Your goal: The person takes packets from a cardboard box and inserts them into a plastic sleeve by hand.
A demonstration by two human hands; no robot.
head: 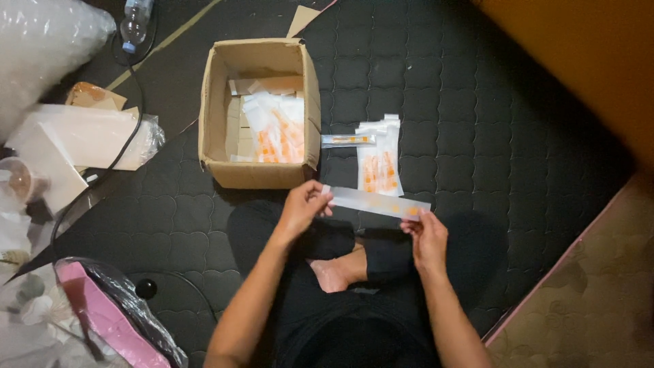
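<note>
Long clear plastic sleeve (377, 202) with orange bits inside is held out flat over the lap, left hand (302, 208) pinching its left end, right hand (426, 236) pinching the right. Just beyond sits a small pile of packets (379, 158), and left of that an open cardboard box (259, 113) holding more.

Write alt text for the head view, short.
Seen from above, a seated person's left hand and right hand hold a long clear packet by its ends over a dark quilted mat, beside an open cardboard box and a pile of packets.
</note>
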